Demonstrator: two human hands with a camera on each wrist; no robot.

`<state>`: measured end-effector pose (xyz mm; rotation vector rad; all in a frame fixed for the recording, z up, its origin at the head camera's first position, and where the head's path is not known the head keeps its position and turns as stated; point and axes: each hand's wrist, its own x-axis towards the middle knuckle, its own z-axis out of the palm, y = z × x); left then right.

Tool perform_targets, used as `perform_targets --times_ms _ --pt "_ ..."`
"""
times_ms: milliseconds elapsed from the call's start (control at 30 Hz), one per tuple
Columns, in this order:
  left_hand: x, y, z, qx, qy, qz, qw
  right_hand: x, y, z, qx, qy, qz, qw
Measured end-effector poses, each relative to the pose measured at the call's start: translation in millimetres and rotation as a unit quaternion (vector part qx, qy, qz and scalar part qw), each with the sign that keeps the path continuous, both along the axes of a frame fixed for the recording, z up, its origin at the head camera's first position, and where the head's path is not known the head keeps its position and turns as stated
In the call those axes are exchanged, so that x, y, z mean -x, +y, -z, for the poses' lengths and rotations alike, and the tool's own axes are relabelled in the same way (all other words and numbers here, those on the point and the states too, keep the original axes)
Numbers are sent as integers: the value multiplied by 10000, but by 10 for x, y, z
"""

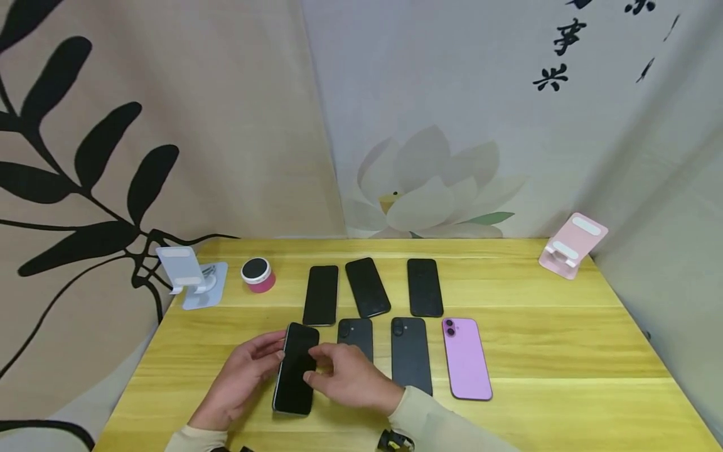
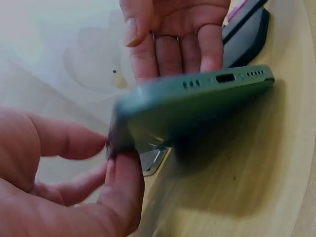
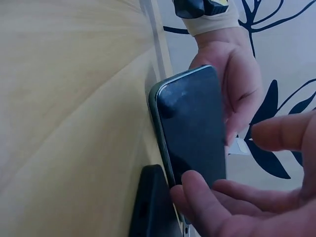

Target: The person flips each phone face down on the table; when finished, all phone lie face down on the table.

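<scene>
A smartphone [image 1: 295, 380] with a black screen and a dark green frame is tilted up off the wooden table, its screen facing up. My left hand [image 1: 241, 378] pinches its left edge between thumb and fingers. At the opposite edge, the fingertips of my right hand [image 1: 354, 375] touch the phone, and that thumb stands apart from it. The left wrist view shows the port end of the phone [image 2: 197, 98] and its underside. Two dark phones lie camera side up just right of it, one partly behind my right hand [image 3: 266, 197].
Three black phones [image 1: 367, 287] lie in a row farther back. A pink-purple phone [image 1: 467, 359] lies at the right of the front row. A pale blue phone stand [image 1: 206, 295] and a pink jar [image 1: 260, 284] stand back left; a pink stand [image 1: 570, 248] is back right.
</scene>
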<state>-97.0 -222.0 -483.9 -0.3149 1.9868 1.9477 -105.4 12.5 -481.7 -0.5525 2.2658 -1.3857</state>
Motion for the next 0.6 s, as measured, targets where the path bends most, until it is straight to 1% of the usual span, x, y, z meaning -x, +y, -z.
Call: perform_targets --times_ms 67,133,233,300,367,433,467,600 --pt "-14 -3 -7 -302 28 132 9995 8 14 -10 177 -177 -28 9997" --pt "-24 -3 0 -623 74 344 9974 18 33 -14 342 -352 -22 9988" --pt "-32 6 19 -1031 54 718 9921 36 57 -3 524 -482 -10 9975" --pt "-33 18 27 -1203 -29 849 9891 48 65 2 627 -607 22 9962" --pt "-30 41 33 -1228 -121 918 9881 57 70 7 752 -760 72 9942" --pt "-27 75 32 -1149 -183 967 9885 64 72 9 973 -1029 158 9898" --pt "-24 94 33 -1060 -212 967 9894 67 73 9 1110 -1199 226 9863" --pt "-16 190 38 -631 -306 952 9930 78 84 17 1677 -1834 494 9674"
